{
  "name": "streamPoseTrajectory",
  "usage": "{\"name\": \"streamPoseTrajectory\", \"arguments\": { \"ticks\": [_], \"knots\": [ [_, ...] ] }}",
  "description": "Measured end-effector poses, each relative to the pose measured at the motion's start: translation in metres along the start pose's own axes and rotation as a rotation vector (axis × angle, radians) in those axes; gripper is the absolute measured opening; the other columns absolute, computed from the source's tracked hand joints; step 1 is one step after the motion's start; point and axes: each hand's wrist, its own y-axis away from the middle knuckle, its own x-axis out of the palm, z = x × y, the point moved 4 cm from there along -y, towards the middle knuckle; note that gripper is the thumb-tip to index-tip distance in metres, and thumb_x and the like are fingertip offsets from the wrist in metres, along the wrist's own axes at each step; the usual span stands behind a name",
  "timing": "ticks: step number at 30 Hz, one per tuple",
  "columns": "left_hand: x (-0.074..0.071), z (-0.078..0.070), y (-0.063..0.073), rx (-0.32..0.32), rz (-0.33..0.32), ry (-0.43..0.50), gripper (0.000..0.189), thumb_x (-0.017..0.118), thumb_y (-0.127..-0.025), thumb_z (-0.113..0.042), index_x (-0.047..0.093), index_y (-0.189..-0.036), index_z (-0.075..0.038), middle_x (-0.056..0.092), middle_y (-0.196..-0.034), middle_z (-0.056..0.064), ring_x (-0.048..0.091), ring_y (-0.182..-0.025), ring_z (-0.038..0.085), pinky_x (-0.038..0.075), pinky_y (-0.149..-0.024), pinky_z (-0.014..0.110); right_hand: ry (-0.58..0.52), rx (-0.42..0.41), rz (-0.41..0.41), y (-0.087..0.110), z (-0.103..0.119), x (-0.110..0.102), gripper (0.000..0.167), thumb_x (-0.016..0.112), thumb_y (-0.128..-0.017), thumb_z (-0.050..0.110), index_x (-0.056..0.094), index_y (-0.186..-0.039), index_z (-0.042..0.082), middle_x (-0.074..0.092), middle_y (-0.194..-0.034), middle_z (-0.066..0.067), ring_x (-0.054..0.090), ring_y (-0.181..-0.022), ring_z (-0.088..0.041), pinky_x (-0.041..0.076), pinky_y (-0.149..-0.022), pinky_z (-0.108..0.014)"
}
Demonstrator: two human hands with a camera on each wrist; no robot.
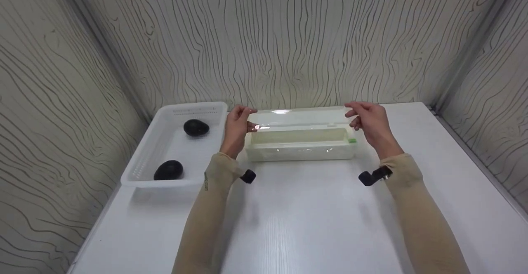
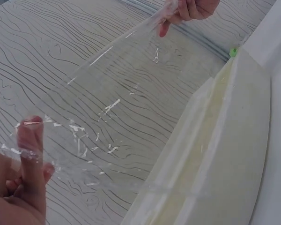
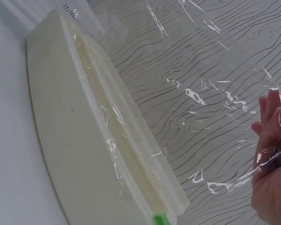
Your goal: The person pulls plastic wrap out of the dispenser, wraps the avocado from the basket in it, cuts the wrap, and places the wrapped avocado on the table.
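1. Film (image 1: 299,116) is pinched at either end by the left hand (image 1: 236,128) and right hand (image 1: 371,120), spread between their fingers; even tension should be applied.
2. Box (image 1: 301,154), below the fingers, should not be dragged.
3. Basket (image 1: 185,183), left of the left fingers, should be avoided.

Behind the left hand (image 1: 236,127), a tan sleeve (image 1: 209,212) with dark lettering (image 1: 206,182) on its outer side; behind the right hand (image 1: 369,121), another; black camera (image 1: 248,176) at each cuff (image 1: 225,162).
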Motion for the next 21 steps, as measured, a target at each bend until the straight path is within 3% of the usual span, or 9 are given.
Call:
{"name": "streamPoseTrajectory", "arguments": {
  "ticks": [11,21],
  "knots": [
    [-0.003,-0.016,0.024,0.032,0.074,-0.012,0.018,0.046,-0.104,-0.023,0.052,-0.106,-0.007,0.063,-0.119,0.009,0.060,-0.060,0.012,0.055,-0.057,0.022,0.006,-0.064,0.076,0.021,0.008,-0.010,0.046,0.061,-0.095,0.035,0.063,-0.120,-0.003,0.068,-0.076,0.002,0.053,-0.047,-0.005,0.045,-0.043,-0.017],
    [-0.017,-0.006,0.064,-0.093,0.145,0.001,0.014,0.047,-0.104,-0.022,0.051,-0.105,-0.008,0.062,-0.124,0.011,0.059,-0.062,0.012,0.057,-0.062,0.023,0.050,-0.071,0.211,0.060,-0.006,-0.014,0.038,0.058,-0.098,0.033,0.063,-0.119,0.002,0.068,-0.079,0.002,0.049,-0.045,-0.004,0.045,-0.042,-0.016]
  ]
}}
